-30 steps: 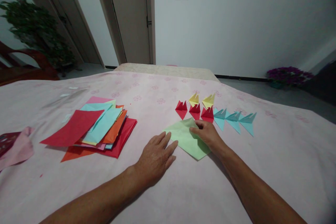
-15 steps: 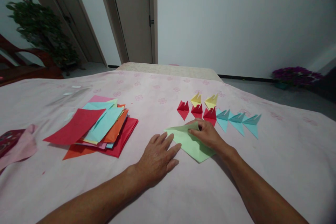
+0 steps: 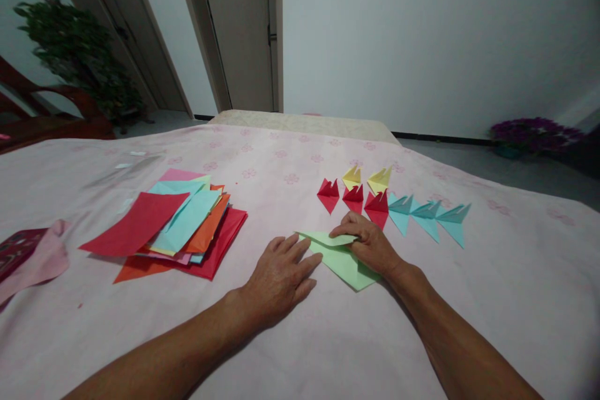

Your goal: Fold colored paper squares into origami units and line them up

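Green paper, part covered | left hand open, flat | right hand gripping flap, some fingertips hidden

Hands folding green paper, pink-patterned tablecloth

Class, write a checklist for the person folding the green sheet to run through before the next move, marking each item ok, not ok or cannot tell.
1. Left hand on the green sheet's left corner: ok, fingertips rest there.
2. Right hand gripping the flap: ok, fingers are on it at the far side.
3. Flap pressed flat: not ok, it looks raised beside the right hand.
4. Flap edges lined up: cannot tell, the right hand covers part.
5. Paper stack away from the sheet: ok, bare cloth lies between.
6. Nearest red folded shape untouched by the right hand: cannot tell, they are very close.
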Demonstrator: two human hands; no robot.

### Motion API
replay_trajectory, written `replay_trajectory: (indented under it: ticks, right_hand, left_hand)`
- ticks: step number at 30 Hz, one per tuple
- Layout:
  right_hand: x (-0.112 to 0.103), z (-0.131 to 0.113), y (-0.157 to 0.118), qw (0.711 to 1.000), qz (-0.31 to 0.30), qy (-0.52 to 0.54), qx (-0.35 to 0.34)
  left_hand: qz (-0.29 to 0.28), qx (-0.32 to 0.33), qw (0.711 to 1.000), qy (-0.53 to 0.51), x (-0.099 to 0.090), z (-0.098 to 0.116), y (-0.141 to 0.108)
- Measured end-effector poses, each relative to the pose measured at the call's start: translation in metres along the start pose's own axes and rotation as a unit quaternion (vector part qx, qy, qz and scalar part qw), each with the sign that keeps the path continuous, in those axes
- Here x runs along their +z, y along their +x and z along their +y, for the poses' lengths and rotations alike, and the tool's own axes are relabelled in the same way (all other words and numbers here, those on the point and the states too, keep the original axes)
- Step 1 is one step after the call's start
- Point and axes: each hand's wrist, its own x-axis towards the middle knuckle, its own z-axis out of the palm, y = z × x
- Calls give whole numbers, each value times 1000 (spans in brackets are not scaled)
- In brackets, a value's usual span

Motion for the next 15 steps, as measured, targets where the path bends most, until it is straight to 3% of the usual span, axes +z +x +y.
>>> replay_trajectory:
  ticks: [15]
  right_hand:
    - [2,-3,-4,988,2,-74,-135]
  left_hand:
    - [1,-32,999,-8,0,-7,2]
